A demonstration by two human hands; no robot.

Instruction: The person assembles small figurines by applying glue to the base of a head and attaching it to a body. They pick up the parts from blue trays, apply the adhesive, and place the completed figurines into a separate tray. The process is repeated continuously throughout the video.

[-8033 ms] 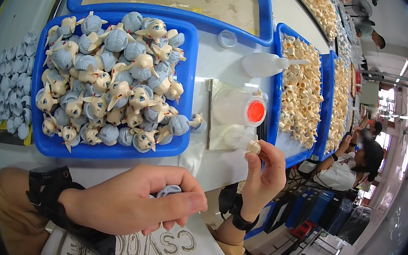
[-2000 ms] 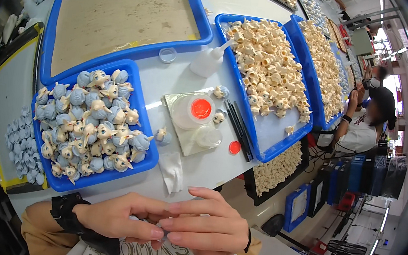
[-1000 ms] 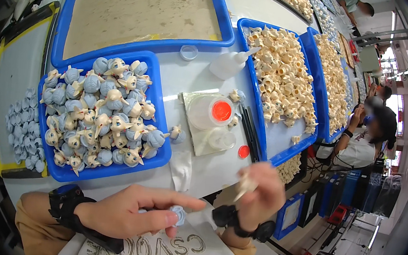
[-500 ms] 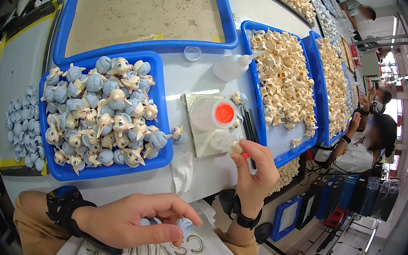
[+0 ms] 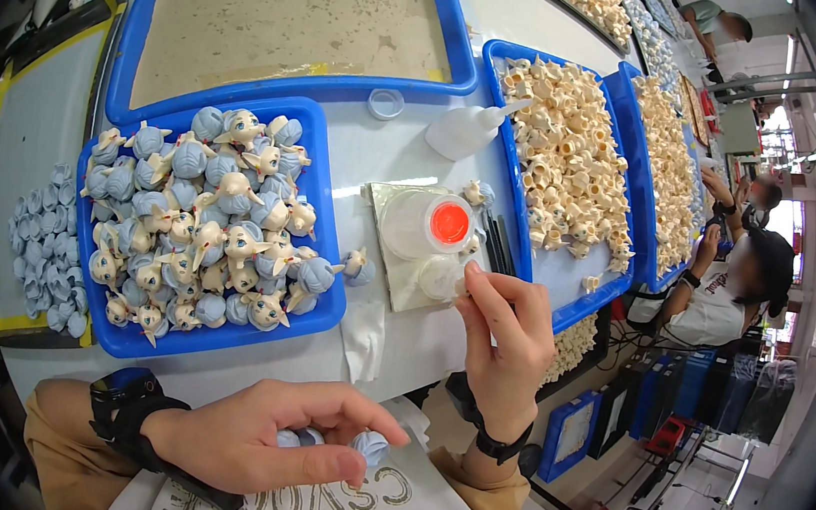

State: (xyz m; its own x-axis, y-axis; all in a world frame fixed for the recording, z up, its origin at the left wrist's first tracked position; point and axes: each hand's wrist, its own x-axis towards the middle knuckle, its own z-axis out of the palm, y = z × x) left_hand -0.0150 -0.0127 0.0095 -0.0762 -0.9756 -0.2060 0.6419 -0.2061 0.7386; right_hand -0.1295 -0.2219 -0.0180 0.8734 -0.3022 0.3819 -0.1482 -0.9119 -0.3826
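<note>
My left hand [image 5: 277,437] is curled low in front of my shirt around several light-blue doll hair pieces [image 5: 369,447], one showing between thumb and forefinger. To the right, my right hand [image 5: 504,342] has thumb and forefinger pinched at the rim of a small clear cup [image 5: 441,277]. A small cream doll-head part is in that pinch, mostly hidden by the fingers. Beside the cup stands a white tub [image 5: 416,226] with a red round top, both on a pale square board [image 5: 385,207]. A doll head [image 5: 358,268] with blue hair lies left of the board.
Left is a blue tray [image 5: 305,319] heaped with blue-haired doll heads, with loose blue hair pieces [image 5: 51,250] beyond. Blue trays of cream parts [image 5: 574,163] stand right. A squeeze bottle [image 5: 464,133], dark sticks [image 5: 500,245] and white cloth [image 5: 362,335] lie between. People work at far right.
My right hand has turned and its fingertips have shifted slightly up and left, to the clear cup. The cream part between them is now mostly hidden. My left hand stays nearly still.
</note>
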